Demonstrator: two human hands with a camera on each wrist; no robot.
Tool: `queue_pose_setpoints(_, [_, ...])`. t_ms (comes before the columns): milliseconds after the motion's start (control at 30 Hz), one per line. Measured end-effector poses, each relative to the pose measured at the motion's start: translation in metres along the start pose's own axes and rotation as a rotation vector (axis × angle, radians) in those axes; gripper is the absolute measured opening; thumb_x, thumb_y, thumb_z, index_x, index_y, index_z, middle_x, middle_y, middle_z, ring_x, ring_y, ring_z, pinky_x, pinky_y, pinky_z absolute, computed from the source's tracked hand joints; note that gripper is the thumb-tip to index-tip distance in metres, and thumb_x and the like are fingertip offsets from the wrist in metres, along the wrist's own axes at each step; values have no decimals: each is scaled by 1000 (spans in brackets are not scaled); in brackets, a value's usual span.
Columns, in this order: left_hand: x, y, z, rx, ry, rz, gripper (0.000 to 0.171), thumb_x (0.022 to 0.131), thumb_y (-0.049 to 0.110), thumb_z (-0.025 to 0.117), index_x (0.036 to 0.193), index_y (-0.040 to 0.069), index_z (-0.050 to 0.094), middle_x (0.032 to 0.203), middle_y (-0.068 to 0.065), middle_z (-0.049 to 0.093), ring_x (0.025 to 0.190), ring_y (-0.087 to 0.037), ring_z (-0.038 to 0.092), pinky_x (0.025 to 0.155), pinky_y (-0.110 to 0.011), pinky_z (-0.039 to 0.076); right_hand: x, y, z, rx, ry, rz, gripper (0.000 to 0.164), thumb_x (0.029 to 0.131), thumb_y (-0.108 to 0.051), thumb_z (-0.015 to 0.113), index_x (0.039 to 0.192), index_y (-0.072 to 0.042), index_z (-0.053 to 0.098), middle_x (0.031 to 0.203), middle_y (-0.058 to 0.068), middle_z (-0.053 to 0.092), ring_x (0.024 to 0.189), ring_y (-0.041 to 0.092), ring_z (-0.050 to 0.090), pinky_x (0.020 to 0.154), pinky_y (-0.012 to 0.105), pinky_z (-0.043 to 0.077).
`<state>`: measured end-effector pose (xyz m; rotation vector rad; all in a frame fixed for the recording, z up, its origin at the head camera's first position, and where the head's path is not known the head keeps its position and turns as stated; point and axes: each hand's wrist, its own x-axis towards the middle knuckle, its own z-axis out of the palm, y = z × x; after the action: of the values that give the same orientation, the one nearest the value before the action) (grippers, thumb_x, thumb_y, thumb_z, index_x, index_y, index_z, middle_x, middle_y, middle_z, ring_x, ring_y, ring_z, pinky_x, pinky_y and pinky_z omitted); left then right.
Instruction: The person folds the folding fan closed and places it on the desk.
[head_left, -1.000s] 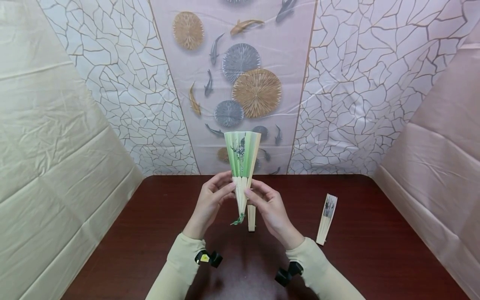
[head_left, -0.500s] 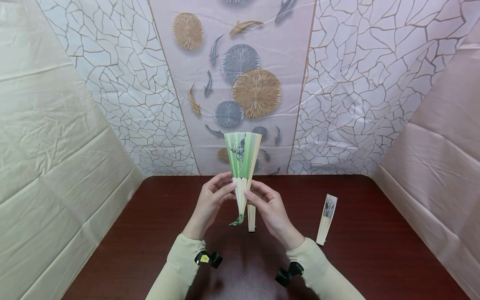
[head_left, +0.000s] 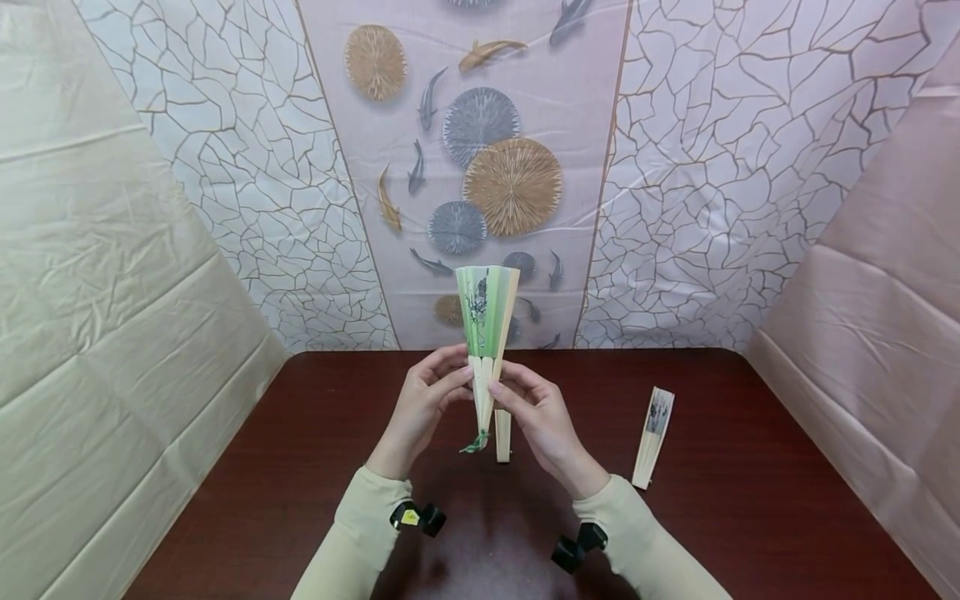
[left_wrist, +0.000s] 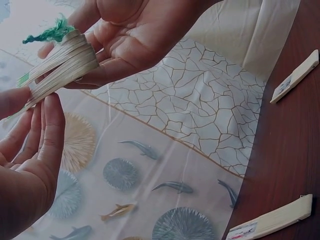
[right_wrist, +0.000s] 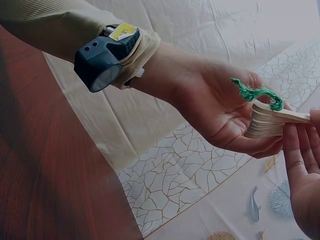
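A green folding fan (head_left: pixel 486 312) with a dark printed picture stands nearly upright above the table, partly spread, its narrow end down. Pale wooden ribs (left_wrist: pixel 70 62) and a green cord tassel (right_wrist: pixel 257 95) show in the wrist views. My left hand (head_left: pixel 431 400) pinches the fan's left side between thumb and fingers. From the other side my right hand (head_left: pixel 536 408) pinches the right edge at the same height. Behind the fan a closed folding fan (head_left: pixel 503 437) lies on the table, its upper part hidden by the held fan and my right hand.
Another closed folding fan (head_left: pixel 653 437), pale wood with a grey print, lies at the right on the dark red table (head_left: pixel 300 500). A patterned cloth (head_left: pixel 675 208) hangs behind the table, and plain beige cloth (head_left: pixel 112 292) walls in both sides.
The green fan's leaf has narrowed slightly, its left edge drawn inward toward the right. Both hands stay in almost the same place, and the fans on the table have not moved.
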<state>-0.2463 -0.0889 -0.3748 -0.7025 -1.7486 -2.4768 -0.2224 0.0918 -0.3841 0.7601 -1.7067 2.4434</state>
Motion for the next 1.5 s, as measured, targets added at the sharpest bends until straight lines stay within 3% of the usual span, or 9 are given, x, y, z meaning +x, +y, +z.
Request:
queue_pose_setpoints(267, [-2,1,-2,-5,-15,-14,33,96,0,61,129,-2,60,107,-8,68,91,-16,66,78,-30,59,1,1,1,6,7,8,35,98,0,62,131,10,58,104,0,74,95,13,69,83,29,58])
queue_pose_setpoints(667, [-3,2,-3,11,-27,-20,33,94,1,64,127,4,64,106,-6,69,89,-15,66,76,-29,58,0,1,2,30,-5,2,30,95,1,65,125,-5,69,105,1,74,98,14,69,86,29,57])
queue_pose_setpoints(933, [-3,1,-3,12,-25,-23,31,93,0,64,124,4,65,105,-5,70,89,-14,66,75,-27,58,0,1,3,-1,-3,-9,33,94,-1,68,127,-1,67,105,2,73,97,13,68,85,28,56])
queue_pose_setpoints(1200, [-4,0,-3,17,-11,-32,30,92,-2,65,120,8,67,104,-7,70,86,-14,65,73,-28,56,0,3,2,-93,3,-41,38,94,-2,68,130,7,62,109,1,70,99,13,68,87,29,57])
queue_pose_setpoints(1500, [-6,2,0,55,13,-11,31,90,1,70,120,6,66,102,-10,68,84,-14,66,71,-29,57,-2,2,2,-255,9,-117,40,90,0,73,129,3,65,109,4,65,94,15,65,80,25,57])
